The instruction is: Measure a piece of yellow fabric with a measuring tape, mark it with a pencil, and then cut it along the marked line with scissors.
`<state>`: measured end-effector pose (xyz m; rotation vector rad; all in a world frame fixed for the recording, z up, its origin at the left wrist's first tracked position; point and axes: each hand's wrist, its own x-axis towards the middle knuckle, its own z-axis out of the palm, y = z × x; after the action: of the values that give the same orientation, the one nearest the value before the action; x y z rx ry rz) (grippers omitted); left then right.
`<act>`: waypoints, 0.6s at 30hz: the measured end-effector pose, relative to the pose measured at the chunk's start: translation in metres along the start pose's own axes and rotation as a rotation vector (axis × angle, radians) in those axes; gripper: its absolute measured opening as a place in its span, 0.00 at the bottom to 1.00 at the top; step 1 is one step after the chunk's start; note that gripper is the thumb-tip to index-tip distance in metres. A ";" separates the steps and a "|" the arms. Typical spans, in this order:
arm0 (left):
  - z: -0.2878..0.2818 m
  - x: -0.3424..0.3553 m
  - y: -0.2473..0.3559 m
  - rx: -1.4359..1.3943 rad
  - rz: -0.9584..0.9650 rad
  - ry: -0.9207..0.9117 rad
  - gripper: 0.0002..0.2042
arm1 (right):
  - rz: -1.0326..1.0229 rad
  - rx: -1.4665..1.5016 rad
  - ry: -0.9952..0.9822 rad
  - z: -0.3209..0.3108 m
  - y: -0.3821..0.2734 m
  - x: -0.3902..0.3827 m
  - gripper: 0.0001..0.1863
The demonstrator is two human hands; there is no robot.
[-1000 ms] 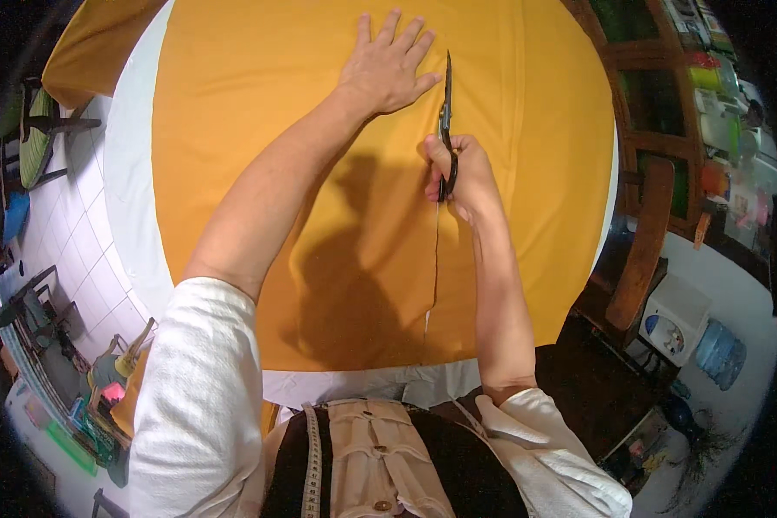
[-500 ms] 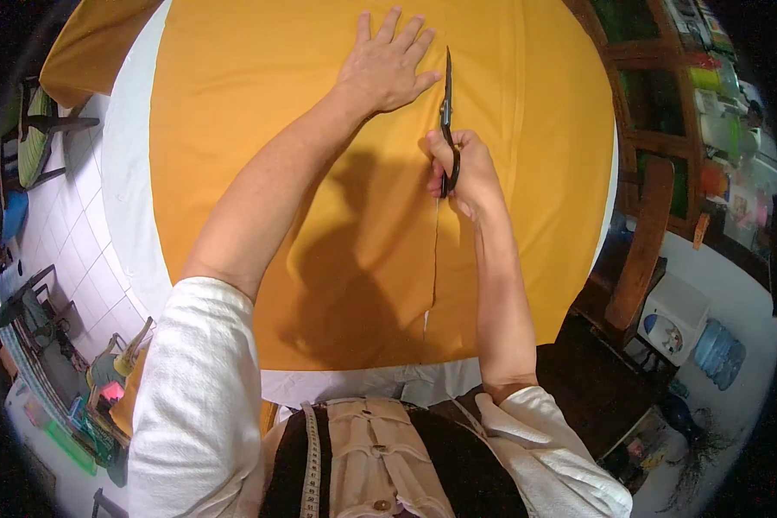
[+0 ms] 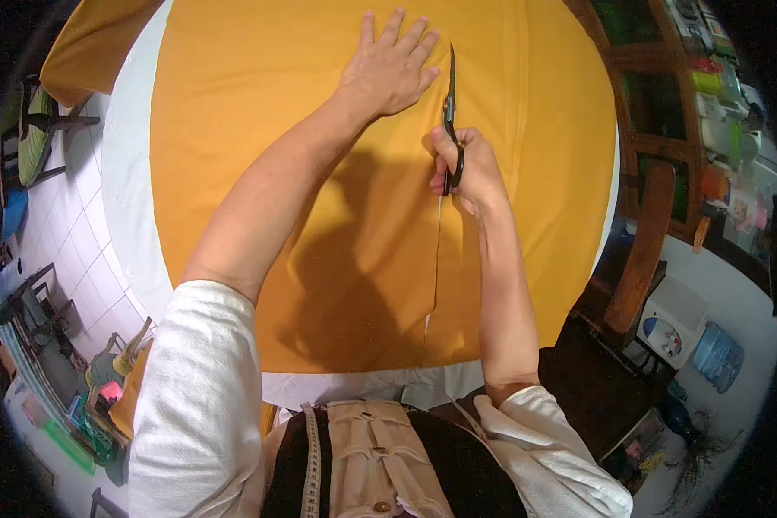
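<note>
Mustard-yellow fabric [image 3: 259,112] lies spread over a table draped in white cloth [image 3: 134,207]. My left hand [image 3: 388,73] rests flat on the fabric with its fingers spread, just left of the scissors' blades. Black-handled scissors [image 3: 450,108] are gripped in my right hand [image 3: 473,168], thumb and fingers in the handle loops. Their blades point away from me and look nearly closed. Behind the scissors a cut line runs through the fabric toward its near edge, with a thin strip of white showing in it. The lower blade cannot be made out.
A measuring tape [image 3: 312,457] hangs down my front. To the right stand a wooden bench [image 3: 643,250], a white water dispenser [image 3: 672,319] and a blue water bottle [image 3: 716,356]. At the left are a chair with a green cushion [image 3: 39,138] and a tiled floor [image 3: 86,229].
The scissors and my right hand have shifted very slightly right and away from me, and the blades look a little more closed. My left hand stays flat on the fabric.
</note>
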<state>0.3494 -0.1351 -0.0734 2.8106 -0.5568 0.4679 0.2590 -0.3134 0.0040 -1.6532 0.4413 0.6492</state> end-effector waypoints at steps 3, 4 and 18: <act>0.002 -0.001 -0.001 0.002 0.004 0.014 0.33 | -0.006 -0.010 0.042 0.003 0.005 -0.004 0.24; 0.001 -0.001 0.000 0.001 0.005 0.015 0.33 | -0.007 -0.011 0.043 0.002 0.005 -0.004 0.24; 0.000 0.000 -0.001 0.004 0.020 0.031 0.33 | -0.052 0.027 0.017 -0.003 0.003 0.005 0.27</act>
<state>0.3496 -0.1345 -0.0736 2.7992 -0.5783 0.5164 0.2610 -0.3163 -0.0013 -1.6405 0.4164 0.5886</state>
